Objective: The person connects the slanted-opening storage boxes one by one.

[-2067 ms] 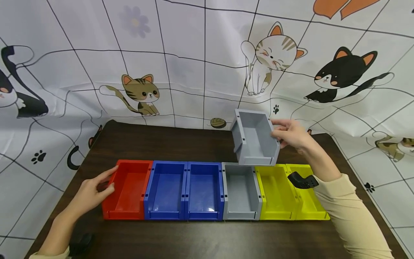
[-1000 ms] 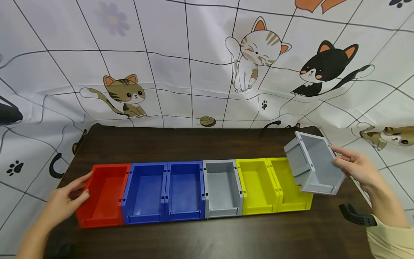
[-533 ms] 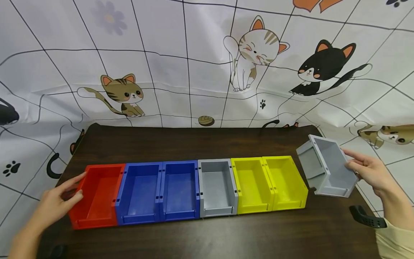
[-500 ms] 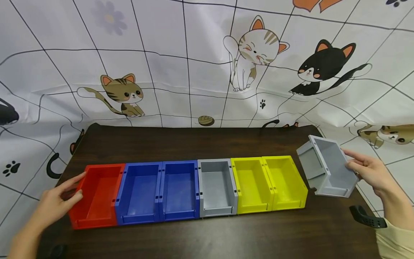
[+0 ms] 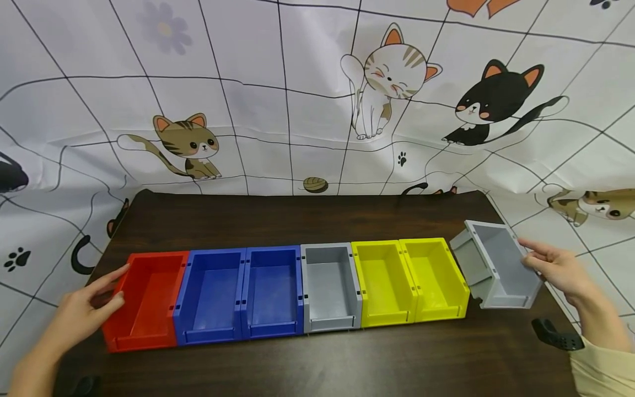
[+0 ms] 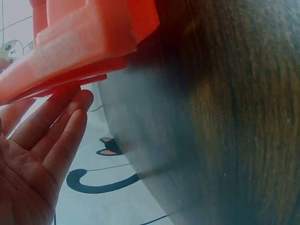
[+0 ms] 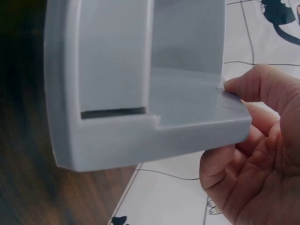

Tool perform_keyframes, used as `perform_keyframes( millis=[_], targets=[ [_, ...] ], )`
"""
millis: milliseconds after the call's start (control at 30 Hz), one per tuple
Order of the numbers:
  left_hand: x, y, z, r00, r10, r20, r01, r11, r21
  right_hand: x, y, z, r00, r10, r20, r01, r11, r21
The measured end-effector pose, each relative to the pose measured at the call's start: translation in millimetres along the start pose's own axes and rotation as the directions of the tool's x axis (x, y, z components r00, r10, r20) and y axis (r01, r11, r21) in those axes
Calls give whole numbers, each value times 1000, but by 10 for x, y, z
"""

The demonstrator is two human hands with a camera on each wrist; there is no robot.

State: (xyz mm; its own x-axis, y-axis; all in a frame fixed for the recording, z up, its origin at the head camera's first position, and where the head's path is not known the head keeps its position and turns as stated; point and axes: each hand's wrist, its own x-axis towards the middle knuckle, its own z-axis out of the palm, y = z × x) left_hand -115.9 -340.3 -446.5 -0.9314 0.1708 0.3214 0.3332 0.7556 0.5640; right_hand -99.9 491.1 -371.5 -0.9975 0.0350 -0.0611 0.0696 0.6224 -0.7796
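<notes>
On the right, my right hand (image 5: 563, 273) pinches the right side wall of a loose grey storage bin (image 5: 506, 262). The thumb is on the inside and the fingers are outside, as the right wrist view shows. This bin is slightly tilted, just right of the last yellow bin (image 5: 434, 278), its lower left edge close to that bin's side. At the other end my left hand (image 5: 81, 311) touches the left wall of the red bin (image 5: 151, 298). In the left wrist view its fingers (image 6: 65, 140) are fairly straight along the bin's outer side.
Between them, two blue bins (image 5: 213, 298), a grey bin (image 5: 329, 281) and another yellow bin (image 5: 384, 281) stand side by side in one row on the dark wooden table (image 5: 297, 364). A white cat-print curtain (image 5: 268, 110) hangs behind and beside the table.
From behind the row, my right hand has carried the grey bin to the right end and lowered it beside the last yellow bin. The left hand stays at the red bin; the view has shifted right.
</notes>
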Motion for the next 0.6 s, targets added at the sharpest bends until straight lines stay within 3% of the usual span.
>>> perform_keyframes(
  millis=[300, 600],
  targets=[
    [-1, 10, -9, 1000, -14, 11, 14, 1000, 17, 36, 89, 16, 999, -35, 27, 35, 999, 35],
    [-7, 8, -8, 1000, -12, 18, 12, 1000, 10, 78, 79, 55, 999, -14, 30, 12, 999, 46]
  ],
)
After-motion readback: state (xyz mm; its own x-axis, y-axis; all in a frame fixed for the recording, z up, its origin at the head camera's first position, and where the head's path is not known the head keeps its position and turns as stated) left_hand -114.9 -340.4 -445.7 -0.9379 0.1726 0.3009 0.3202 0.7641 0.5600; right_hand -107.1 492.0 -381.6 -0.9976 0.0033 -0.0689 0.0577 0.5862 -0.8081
